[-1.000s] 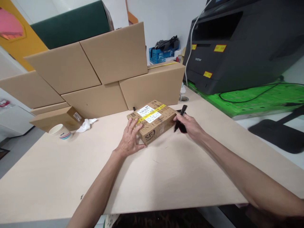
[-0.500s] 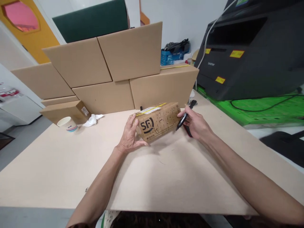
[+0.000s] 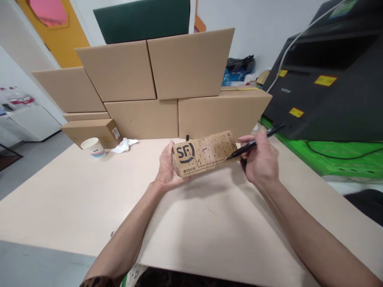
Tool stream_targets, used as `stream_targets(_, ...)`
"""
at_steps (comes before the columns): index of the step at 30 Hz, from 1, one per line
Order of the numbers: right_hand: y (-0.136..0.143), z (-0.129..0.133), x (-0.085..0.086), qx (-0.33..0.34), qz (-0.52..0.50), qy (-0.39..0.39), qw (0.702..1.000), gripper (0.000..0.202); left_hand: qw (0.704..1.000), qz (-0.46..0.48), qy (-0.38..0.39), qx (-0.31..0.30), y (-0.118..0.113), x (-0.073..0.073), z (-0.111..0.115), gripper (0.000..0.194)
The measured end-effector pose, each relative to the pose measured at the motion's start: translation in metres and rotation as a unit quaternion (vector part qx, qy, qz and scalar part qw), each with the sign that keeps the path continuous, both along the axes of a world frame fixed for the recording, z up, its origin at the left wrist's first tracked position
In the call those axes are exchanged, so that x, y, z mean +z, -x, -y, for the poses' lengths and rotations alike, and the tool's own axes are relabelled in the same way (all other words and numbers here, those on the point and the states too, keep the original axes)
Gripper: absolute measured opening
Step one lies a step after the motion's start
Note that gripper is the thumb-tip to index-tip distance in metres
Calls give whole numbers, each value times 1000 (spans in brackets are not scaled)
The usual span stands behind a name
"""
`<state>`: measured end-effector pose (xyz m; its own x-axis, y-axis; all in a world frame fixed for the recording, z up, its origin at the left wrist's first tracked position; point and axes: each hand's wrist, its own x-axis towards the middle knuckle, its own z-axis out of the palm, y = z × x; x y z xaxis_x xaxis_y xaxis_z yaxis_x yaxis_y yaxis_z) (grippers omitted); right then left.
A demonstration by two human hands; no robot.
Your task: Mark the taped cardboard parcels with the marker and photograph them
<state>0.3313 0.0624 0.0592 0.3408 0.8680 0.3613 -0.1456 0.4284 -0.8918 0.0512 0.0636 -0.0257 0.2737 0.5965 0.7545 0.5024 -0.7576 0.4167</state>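
Observation:
A small brown cardboard box (image 3: 206, 153) with a black SF logo and dark marks is tilted with its printed side toward me. My left hand (image 3: 168, 167) grips the box's left end, thumb along the lower edge. In my right hand (image 3: 261, 157) is a black marker pen (image 3: 247, 148), slanting down to the left. Its tip is at the printed side near the lower right corner; whether it touches, I cannot tell. A dark object under my right fingers is mostly hidden.
Large cardboard boxes (image 3: 140, 119) are stacked along the table's (image 3: 119, 199) back. A paper cup (image 3: 93, 147) and crumpled tissue (image 3: 125, 145) stand at the left. A black printer (image 3: 323, 87) sits on a green surface (image 3: 344, 155) at the right.
The box has turned so its printed side faces me more and its taped top no longer shows. My right hand has drawn back from the box's end, and the marker now points at the printed side.

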Motion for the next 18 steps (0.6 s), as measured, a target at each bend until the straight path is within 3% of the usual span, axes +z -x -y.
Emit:
stream_targets(6, 33, 21, 17, 114, -1, -67, 991, 38, 999, 37, -27, 28, -3, 10, 17, 138)
stream_targets(10, 41, 23, 6, 163, 36, -116, 979, 31, 999, 32, -27, 27, -3, 9, 18, 138)
stream_targets(14, 34, 25, -7, 217, 55, -104, 969, 15, 999, 36, -22, 24, -2, 4, 18, 139)
stream_targets(18, 28, 26, -12, 188, 128, -80, 970, 17, 999, 32, -20, 6, -2, 2, 19, 136)
